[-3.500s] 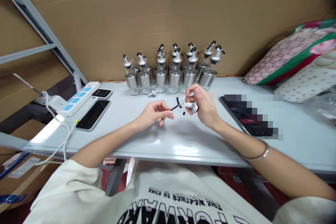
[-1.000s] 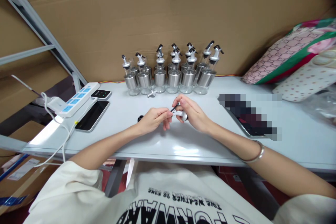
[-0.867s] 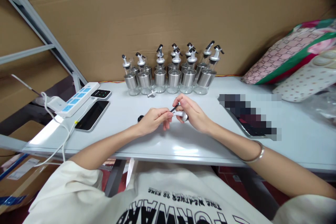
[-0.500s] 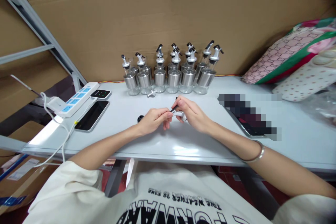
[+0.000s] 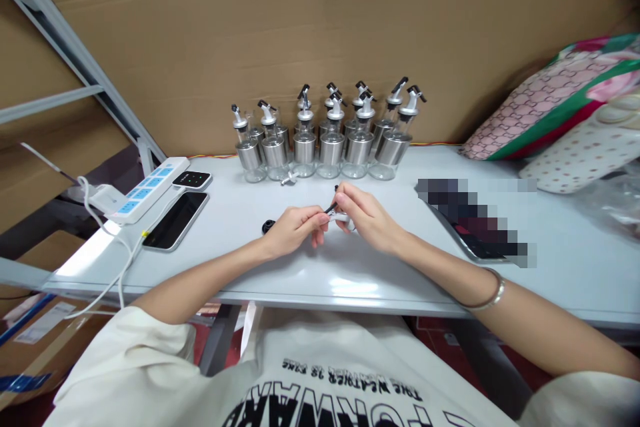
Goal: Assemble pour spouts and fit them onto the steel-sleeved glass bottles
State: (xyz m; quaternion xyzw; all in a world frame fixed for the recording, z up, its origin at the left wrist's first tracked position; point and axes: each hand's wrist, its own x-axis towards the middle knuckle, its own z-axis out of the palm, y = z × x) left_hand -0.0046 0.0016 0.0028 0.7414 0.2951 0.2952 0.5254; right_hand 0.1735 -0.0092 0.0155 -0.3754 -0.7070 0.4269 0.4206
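Near the middle of the table, my left hand (image 5: 299, 228) pinches one end of a small white spout piece (image 5: 341, 217). My right hand (image 5: 367, 217) is closed around the other end of it, its thumb and forefinger on a thin black part (image 5: 331, 207). The fingers partly hide both parts. A round black piece (image 5: 269, 226) lies beside my left wrist. Behind the hands, a loose white-grey spout part (image 5: 289, 178) rests in front of several glass bottles with steel sleeves (image 5: 331, 146), most topped with white and black spouts.
At the left are a power strip (image 5: 150, 190), a small device (image 5: 192, 179), a phone (image 5: 176, 221) and white cables. A partly pixelated dark tablet-like object (image 5: 457, 230) lies right of my right hand. Patterned bags (image 5: 540, 103) stand at the back right, against the cardboard (image 5: 200, 47).
The fingers of my right hand have shifted slightly around the black part, which is tilted a little differently. My left hand has hardly moved.
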